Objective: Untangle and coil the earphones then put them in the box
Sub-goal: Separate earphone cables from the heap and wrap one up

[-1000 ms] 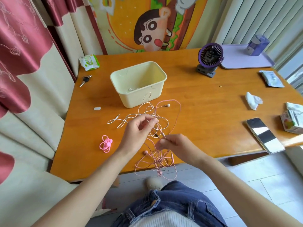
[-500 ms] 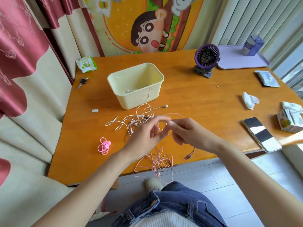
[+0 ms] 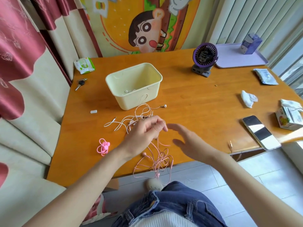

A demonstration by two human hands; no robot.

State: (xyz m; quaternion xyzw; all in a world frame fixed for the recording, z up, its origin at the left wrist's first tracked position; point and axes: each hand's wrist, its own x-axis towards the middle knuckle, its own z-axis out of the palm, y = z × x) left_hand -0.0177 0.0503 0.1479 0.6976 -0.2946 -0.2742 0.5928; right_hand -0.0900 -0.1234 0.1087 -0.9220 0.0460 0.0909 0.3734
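A tangle of pale pink earphones (image 3: 157, 159) hangs over the table's near edge, its cord running up into my left hand (image 3: 144, 133), which pinches it above the table. White earphones (image 3: 139, 115) lie in loose loops just behind that hand, one earbud (image 3: 164, 106) out to the right. My right hand (image 3: 188, 141) hovers to the right of the left hand with fingers spread, holding nothing. The cream plastic box (image 3: 136, 99) stands behind, with a white earphone inside. A coiled bright pink earphone (image 3: 103, 146) lies to the left.
On the orange wooden table (image 3: 196, 99) are a key (image 3: 80, 83), a green packet (image 3: 84, 65), a purple fan (image 3: 204, 58), a lilac tray (image 3: 237, 60), tissues (image 3: 248, 98), a phone (image 3: 260, 132) and a small carton (image 3: 289, 117). A jack plug (image 3: 230, 144) lies near the front edge.
My right hand has let go of the cord and opened, drawing away to the right. My left hand still pinches the pink cord and has shifted slightly left.
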